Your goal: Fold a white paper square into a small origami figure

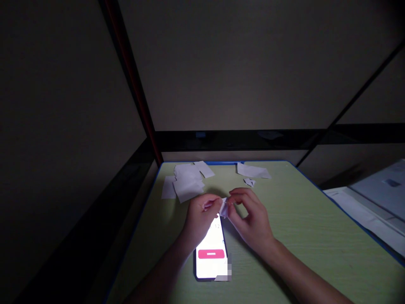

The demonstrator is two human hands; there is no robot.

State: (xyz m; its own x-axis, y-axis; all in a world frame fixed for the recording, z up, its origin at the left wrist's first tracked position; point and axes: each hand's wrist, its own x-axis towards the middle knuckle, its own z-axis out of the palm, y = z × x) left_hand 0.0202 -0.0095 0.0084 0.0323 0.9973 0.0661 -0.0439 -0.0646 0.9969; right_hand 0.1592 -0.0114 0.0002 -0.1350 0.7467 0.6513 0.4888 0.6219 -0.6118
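My left hand (201,217) and my right hand (251,217) meet above the green table (303,228), both pinching a small folded piece of white paper (224,207) between their fingertips. Right under my hands lies a phone (211,253) with its lit white screen and a pink bar facing up. A small folded paper shape (249,182) sits on the table just beyond my right hand.
Several white paper squares (186,182) lie in a loose pile at the table's far left, and another sheet (253,171) lies at the far edge. A dark bed-frame rail and a red post (133,80) border the table. White bedding (373,202) is on the right.
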